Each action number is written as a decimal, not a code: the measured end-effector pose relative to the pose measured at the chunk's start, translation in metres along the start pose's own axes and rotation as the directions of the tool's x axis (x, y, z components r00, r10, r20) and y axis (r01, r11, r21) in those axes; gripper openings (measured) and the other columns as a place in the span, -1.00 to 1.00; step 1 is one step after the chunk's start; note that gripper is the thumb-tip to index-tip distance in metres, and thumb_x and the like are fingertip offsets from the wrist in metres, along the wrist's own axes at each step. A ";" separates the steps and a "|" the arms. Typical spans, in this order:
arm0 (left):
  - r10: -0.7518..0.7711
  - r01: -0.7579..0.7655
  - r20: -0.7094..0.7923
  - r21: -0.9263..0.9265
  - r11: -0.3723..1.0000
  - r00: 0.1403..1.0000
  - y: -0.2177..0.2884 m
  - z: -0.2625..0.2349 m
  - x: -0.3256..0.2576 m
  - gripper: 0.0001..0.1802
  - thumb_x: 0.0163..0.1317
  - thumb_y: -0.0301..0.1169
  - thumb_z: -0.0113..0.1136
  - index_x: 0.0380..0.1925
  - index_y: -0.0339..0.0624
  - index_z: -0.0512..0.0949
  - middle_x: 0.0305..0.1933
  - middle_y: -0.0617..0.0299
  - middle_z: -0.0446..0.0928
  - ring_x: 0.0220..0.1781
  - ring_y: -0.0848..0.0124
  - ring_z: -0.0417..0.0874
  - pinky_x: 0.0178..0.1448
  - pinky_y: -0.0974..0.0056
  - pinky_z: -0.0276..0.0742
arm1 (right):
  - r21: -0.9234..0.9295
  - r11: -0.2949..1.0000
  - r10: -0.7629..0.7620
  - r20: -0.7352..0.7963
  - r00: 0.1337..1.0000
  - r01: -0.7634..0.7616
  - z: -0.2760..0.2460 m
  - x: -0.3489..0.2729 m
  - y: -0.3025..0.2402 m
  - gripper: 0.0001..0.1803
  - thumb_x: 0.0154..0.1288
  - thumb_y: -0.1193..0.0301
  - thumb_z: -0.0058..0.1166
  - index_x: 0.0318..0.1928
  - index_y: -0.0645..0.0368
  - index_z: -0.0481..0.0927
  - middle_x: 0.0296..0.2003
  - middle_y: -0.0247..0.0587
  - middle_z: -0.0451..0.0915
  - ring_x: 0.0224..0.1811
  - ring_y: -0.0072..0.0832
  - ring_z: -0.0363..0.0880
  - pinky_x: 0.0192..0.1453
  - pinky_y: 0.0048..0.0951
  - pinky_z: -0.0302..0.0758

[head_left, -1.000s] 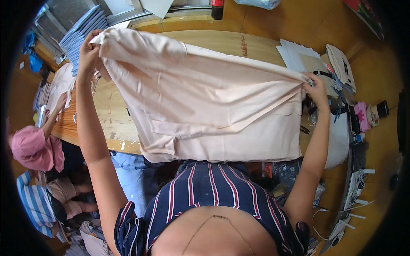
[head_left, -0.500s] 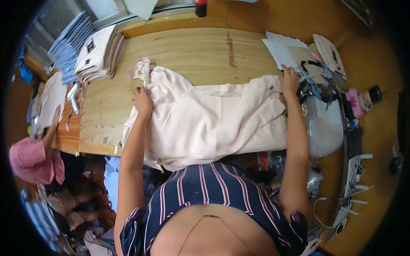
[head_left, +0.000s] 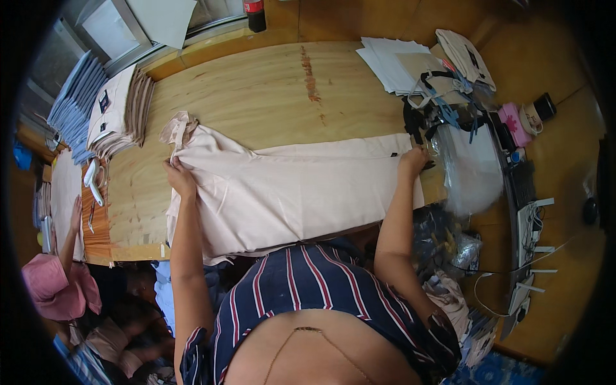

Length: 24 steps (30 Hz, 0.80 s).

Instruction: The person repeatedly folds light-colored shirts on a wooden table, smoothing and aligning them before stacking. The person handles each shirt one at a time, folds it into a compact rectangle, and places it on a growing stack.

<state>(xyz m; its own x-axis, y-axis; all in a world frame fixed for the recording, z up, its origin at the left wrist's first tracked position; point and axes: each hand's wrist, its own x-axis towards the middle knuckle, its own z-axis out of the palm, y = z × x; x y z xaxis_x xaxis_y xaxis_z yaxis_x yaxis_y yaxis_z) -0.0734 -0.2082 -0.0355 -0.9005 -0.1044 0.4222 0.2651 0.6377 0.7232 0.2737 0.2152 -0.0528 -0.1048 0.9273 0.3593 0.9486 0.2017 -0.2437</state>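
A pale pink garment [head_left: 289,192] lies across the table in front of me, drawn out flat and fairly smooth from left to right. At its left end, a bunched band of cloth sticks up toward the far side. My left hand [head_left: 182,179] is closed on the cloth just below that band. At the opposite end, my right hand [head_left: 414,160] grips the edge of the garment beside a small dark label [head_left: 394,154]. The near edge of the cloth hangs over the table's front, close to my body.
Folded pink garments [head_left: 119,119] and blue ones [head_left: 76,106] are stacked at the far left, near a white handheld device [head_left: 94,179]. White papers [head_left: 391,64], black and blue straps [head_left: 446,109] and clear plastic bags [head_left: 471,167] occupy the right. Another person in a pink hat [head_left: 45,285] works at left.
The garment has gone from wrinkled to stretched smooth. My right hand has come nearer and now grips its right edge. The view has shifted somewhat to the right.
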 end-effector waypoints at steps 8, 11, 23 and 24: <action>0.024 -0.041 0.136 0.127 0.991 0.990 0.007 0.004 -0.001 -0.71 0.23 -0.22 -0.18 -0.32 -0.27 0.28 -0.39 -0.14 0.47 -0.35 -0.08 0.46 -0.29 0.05 0.31 | 0.350 0.913 -0.091 -0.324 0.942 0.209 -0.019 0.027 0.040 -0.79 0.05 0.54 -0.09 -0.25 0.23 0.49 -0.29 -0.02 0.46 -0.23 -0.10 0.40 -0.15 -0.25 0.35; 0.009 -0.032 0.161 0.138 0.990 0.987 0.004 0.004 0.000 -0.68 0.21 -0.22 -0.15 -0.25 -0.30 0.31 -0.36 -0.13 0.48 -0.31 -0.05 0.48 -0.26 0.07 0.32 | 0.369 0.928 0.083 -0.084 0.993 -0.046 -0.047 0.015 0.036 -0.79 0.09 0.38 -0.03 -0.29 0.23 0.49 -0.30 0.01 0.48 -0.23 -0.10 0.44 -0.17 -0.21 0.36; 0.105 -0.141 0.182 0.198 0.970 0.978 0.002 0.010 0.001 -0.66 0.22 -0.20 -0.17 -0.28 -0.30 0.30 -0.33 -0.14 0.48 -0.29 -0.06 0.47 -0.25 0.05 0.32 | -0.058 0.993 -0.108 -0.088 0.990 0.103 -0.054 -0.044 0.078 -0.66 0.12 0.28 -0.04 -0.09 0.10 0.42 -0.18 -0.07 0.41 -0.14 -0.12 0.37 -0.12 -0.24 0.33; 0.099 -0.141 0.193 0.217 0.966 0.976 0.000 0.010 0.002 -0.66 0.21 -0.20 -0.17 -0.27 -0.30 0.31 -0.33 -0.14 0.48 -0.29 -0.07 0.47 -0.25 0.04 0.32 | -0.180 0.962 -0.227 -0.093 0.970 0.208 -0.052 -0.041 0.083 -0.67 0.12 0.30 -0.05 -0.08 0.09 0.42 -0.18 -0.06 0.41 -0.14 -0.12 0.37 -0.12 -0.24 0.33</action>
<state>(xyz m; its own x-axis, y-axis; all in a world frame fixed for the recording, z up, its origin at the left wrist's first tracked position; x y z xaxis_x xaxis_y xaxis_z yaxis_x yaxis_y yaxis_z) -0.0786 -0.2001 -0.0401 -0.9194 0.1086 0.3779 0.3080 0.7964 0.5204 0.3725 0.1772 -0.0412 -0.2890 0.8241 0.4872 0.9440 0.3299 0.0020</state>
